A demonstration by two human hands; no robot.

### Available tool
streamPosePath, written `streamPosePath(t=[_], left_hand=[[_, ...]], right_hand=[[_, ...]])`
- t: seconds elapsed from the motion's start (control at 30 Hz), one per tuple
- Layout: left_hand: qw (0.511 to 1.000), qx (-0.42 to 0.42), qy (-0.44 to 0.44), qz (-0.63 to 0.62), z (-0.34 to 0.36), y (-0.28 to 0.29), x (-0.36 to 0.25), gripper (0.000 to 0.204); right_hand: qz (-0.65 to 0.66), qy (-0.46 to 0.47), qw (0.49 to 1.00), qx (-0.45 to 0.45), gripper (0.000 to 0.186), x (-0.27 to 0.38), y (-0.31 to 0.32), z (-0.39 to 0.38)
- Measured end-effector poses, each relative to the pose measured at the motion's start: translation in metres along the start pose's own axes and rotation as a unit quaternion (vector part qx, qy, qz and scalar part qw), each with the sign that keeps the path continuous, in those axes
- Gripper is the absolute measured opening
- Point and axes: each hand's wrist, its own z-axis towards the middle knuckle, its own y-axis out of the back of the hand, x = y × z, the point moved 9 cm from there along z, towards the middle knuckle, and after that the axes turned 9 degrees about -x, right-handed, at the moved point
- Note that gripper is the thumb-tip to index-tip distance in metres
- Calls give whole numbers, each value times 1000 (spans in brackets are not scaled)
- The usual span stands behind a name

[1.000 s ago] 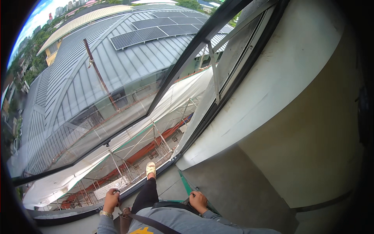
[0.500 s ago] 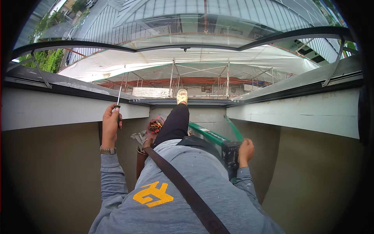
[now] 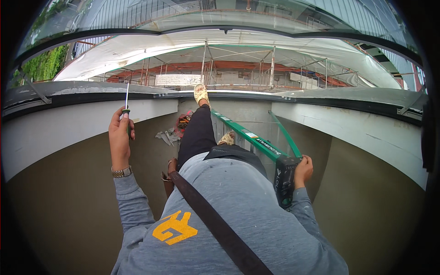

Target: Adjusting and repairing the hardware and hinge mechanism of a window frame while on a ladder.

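My left hand (image 3: 120, 137) is raised at the left, its fingers closed around the dark green handle of a screwdriver (image 3: 127, 97) whose thin metal shaft points upward. At the right, my right hand (image 3: 303, 171) grips the edge of the black top cap (image 3: 284, 179) of a green stepladder (image 3: 245, 133). One of my feet, in a pale yellow shoe (image 3: 200, 94), rests at the window sill. My other shoe (image 3: 227, 138) shows beside the ladder rail, and what lies under it is hard to make out.
A dark-framed window (image 3: 224, 31) stands tilted outward ahead, with a stay arm (image 3: 34, 86) at the left. Beyond it are scaffolding (image 3: 273, 68) and white sheeting (image 3: 114, 57). Below, a red container of tools (image 3: 184, 120) sits near grey cloth (image 3: 167, 136). White ledges flank the opening.
The view has tilted, so the window and sill sit higher in the picture. More of the ladder and my second shoe show now. Both hands keep their holds.
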Motion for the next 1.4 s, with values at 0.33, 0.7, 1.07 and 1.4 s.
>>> streamPosePath(t=[0.33,0.7,1.07,1.4], left_hand=[[997,44,26,-61,8,-4,-28,29],[979,-33,36,-198,-66,35,81,26],[984,38,-60,-163,-62,9,21,29],[963,-133,-70,-222,-71,126,34,26]], right_hand=[[-26,26,999,-11,28,13,-1,1],[-14,72,990,122,27,-38,-66,57],[479,318,512,638,16,469,143,-262],[262,454,-460,717,79,516,339,-385]])
